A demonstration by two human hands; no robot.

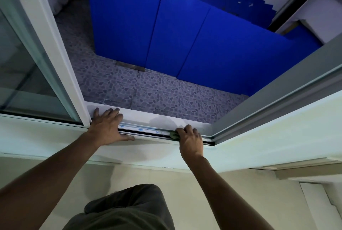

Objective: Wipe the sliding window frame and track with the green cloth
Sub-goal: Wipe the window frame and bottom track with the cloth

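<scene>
Head view: past the open window, blue panels stand on a pebble-patterned floor. The glass sash sits at the left, beside the left hand. That hand lies flat across the track, fingers spread. The right hand, fingers curled together, presses the green cloth into the track near its right end.

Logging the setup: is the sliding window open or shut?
Open. The sash sits slid left, leaving the track bare, with the floor tiles outside seen directly.
</scene>
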